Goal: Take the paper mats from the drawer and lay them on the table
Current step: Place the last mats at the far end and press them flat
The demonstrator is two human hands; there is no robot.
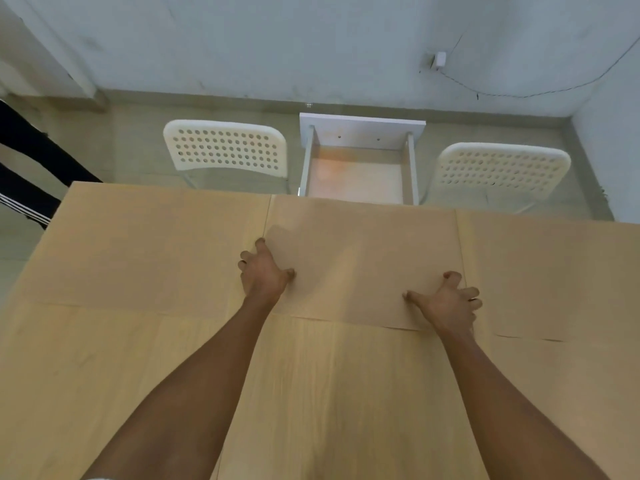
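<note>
Brown paper mat (360, 258) lies between left hand (265, 271) and right hand (448, 301).

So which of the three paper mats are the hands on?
The middle mat, in front of the open drawer. The left hand and right hand press its side edges; the left mat and right mat lie untouched.

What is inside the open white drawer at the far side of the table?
The white drawer shows only its bare bottom; no paper mats are visible inside. Its near part is hidden behind the table edge.
</note>
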